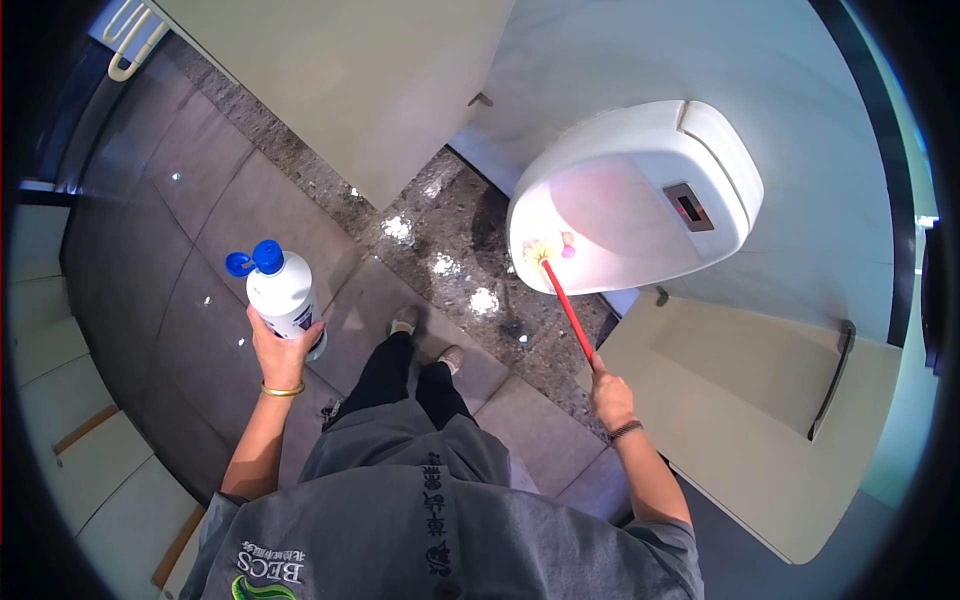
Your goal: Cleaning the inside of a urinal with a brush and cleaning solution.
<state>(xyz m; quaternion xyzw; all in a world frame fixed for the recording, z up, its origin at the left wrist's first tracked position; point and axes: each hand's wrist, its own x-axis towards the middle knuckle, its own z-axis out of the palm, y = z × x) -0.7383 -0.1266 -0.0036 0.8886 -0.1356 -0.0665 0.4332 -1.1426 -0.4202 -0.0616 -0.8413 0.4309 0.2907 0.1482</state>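
Note:
My left hand [280,350] is closed around a white bottle [280,285] whose blue flip cap [266,257] stands open. The bottle is held upright over the floor, well away from the urinal. In my right hand [612,397] is the red handle of a toilet brush [570,318], gripped near its end. The brush's pale yellow head [538,252] rests inside the bowl of a white wall-mounted urinal [640,245], at the low front end. Small pink and orange balls [568,246] lie right beside the bristles.
Beige partition panels stand on both sides of the urinal, one at the upper left [350,80] and one at the right [760,400] with a dark handle [833,385]. A speckled stone strip [450,225] shines wet below the urinal. Grey floor tiles [200,230] extend to the left.

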